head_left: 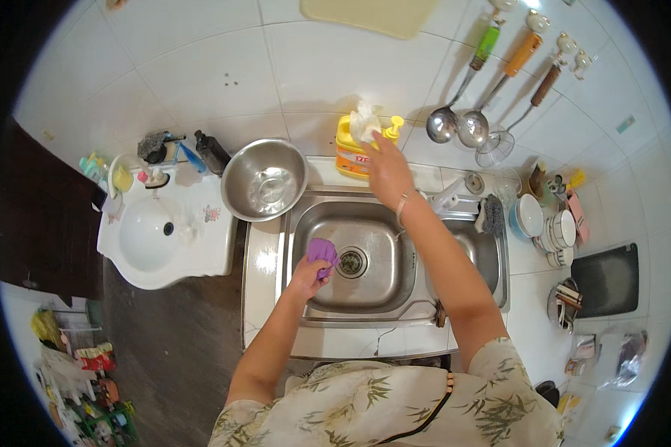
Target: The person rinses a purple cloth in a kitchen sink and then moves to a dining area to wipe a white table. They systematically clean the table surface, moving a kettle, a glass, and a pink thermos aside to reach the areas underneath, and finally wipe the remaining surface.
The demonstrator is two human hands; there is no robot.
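- The left hand [308,274] gripped a purple cloth [322,253] in closed fingers, low in the steel sink [373,294] at the frame's centre, just left of the drain [352,262].
- The right hand [386,173] pinched white paper [364,123] above the yellow soap bottle [350,149], top centre.
- A steel bowl [265,179] sat left of the bottle; ladles [458,125] hung to the upper right.
- A white washbasin [164,238] stood at the left.

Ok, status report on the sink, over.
Left hand grips purple cloth in steel sink. Right hand on yellow soap bottle. Nothing between them.
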